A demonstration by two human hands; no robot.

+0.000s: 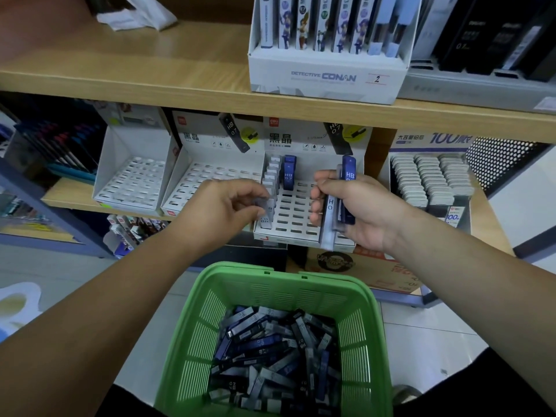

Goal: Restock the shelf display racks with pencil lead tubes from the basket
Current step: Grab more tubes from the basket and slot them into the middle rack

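At the lower shelf (64, 201) my left grip (228, 206) pinches one tube (267, 214), my right grip (358, 212) holds spare tubes (338, 206), but the rack (296, 228) is barely filled and the basket (270, 281) holds many more.

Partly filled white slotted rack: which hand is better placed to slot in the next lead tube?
Left. The left hand pinches one pale grey tube over the white slotted rack's front-left slots; the right hand grips a bundle of blue and grey tubes.
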